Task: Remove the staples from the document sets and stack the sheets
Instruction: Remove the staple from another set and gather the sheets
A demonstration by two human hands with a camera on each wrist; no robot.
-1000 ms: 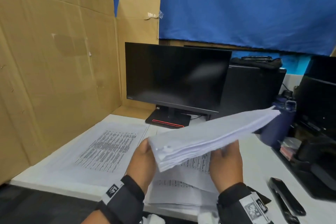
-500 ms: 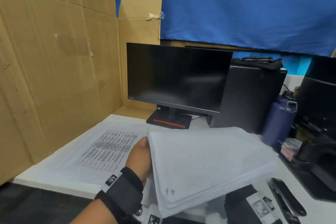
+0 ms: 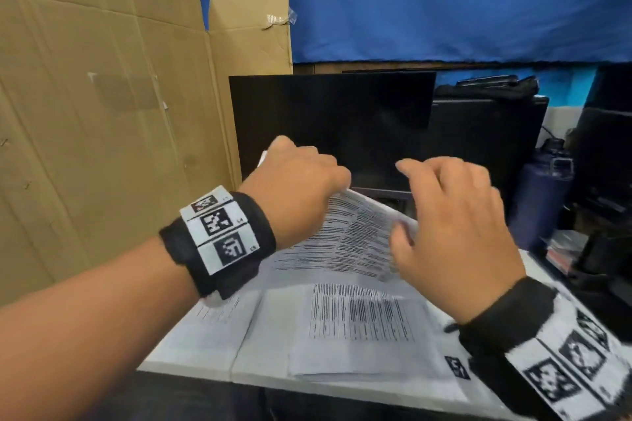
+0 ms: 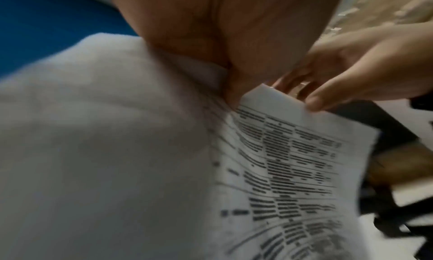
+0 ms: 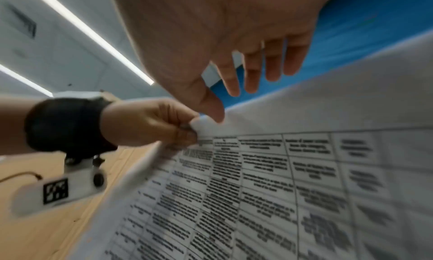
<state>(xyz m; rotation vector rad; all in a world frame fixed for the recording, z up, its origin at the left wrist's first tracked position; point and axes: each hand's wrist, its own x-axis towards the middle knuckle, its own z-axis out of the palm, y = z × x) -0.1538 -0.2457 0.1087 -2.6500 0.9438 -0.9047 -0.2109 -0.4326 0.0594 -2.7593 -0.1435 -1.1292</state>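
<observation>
A document set of printed table sheets [image 3: 349, 236] hangs tilted above the desk, in front of the monitor. My left hand [image 3: 301, 181] pinches its upper left corner; the right wrist view shows those fingers [image 5: 182, 132] curled on the corner. My right hand [image 3: 444, 215] hovers over the set's right part with fingers straight and spread. Only its thumb [image 5: 211, 110] touches the top sheet's edge near the corner. No staple can be made out in the blur. Two piles of loose sheets lie on the white table [image 3: 191, 366] below, one in the middle [image 3: 359, 318] and one further left [image 3: 212, 328].
A black monitor [image 3: 328, 126] stands right behind the hands. A cardboard wall [image 3: 102, 113] closes off the left side. A black computer case [image 3: 485, 140], a dark blue bottle [image 3: 543, 195] and dark clutter fill the right.
The set was held flat from beneath with its blank side up. It now shows its printed side, tilted, my left hand pinching its corner from above and my right hand over it.
</observation>
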